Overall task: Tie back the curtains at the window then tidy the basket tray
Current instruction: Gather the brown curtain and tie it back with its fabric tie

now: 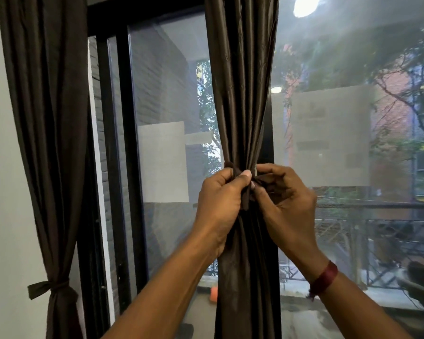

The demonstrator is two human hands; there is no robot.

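Two bare forearms are raised from the near edge, and the middle curtain (242,94) is gathered tight at its waist, in the centre of the scene against the black window frame (123,143). A dark tie band (245,201) is pinched there in the grip of the left hand (220,199), with the thumb pressed over it; its other end is held in the curled grip of the right hand (287,199). A red thread (324,277) is worn on the right wrist. At the left, beside the pale wall (0,192), a second curtain (47,118) is bound low down by its own knotted tie (49,287). Trees and buildings are seen far off through the glass
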